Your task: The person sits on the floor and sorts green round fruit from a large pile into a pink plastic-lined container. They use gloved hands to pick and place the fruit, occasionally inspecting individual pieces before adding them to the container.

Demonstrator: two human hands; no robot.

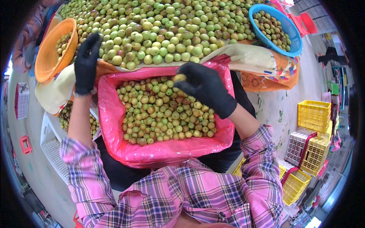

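Small round green-and-brown fruits [165,111] fill a crate lined with pink plastic film [171,154], directly before me. My right hand [204,87], in a black glove, is over the crate's far right part with one yellowish fruit [180,77] between thumb and fingers. In a matching black glove, my left hand [87,64] is raised at the left edge of a large heap of the same fruits [159,42], beside an orange basket. Its fingers are partly bent and blurred; whether they hold anything cannot be told.
An orange plastic basket [40,61] stands left of the heap, a blue one [298,42] right of it, both holding fruits. A white crate [54,145] is low at left. Yellow crates [313,116] are stacked at right. Another person's sleeve [28,37] shows at upper left.
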